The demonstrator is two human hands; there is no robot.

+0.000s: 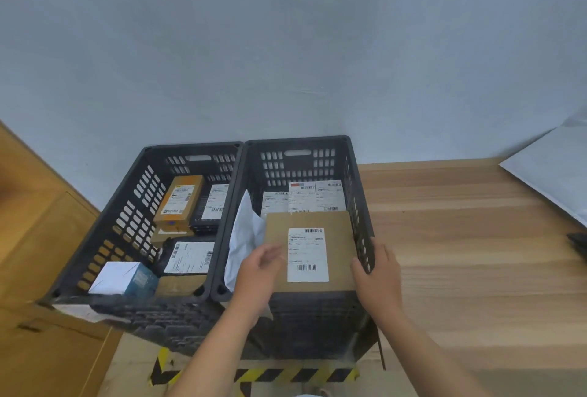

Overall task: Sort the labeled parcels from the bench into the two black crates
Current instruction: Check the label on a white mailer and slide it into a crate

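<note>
Evidently the flat brown parcel [336,238] hangs label-up over the right crate [298,142], above the labelled parcels [303,198] already inside; the left hand [260,269], slightly blurred, pinches its left edge; the right hand [378,279] curls round its right edge, tight against the crate's perforated wall; I'd lower it level, slip the right hand out early, then let it settle flat; the left crate [190,146] is well filled.
</note>
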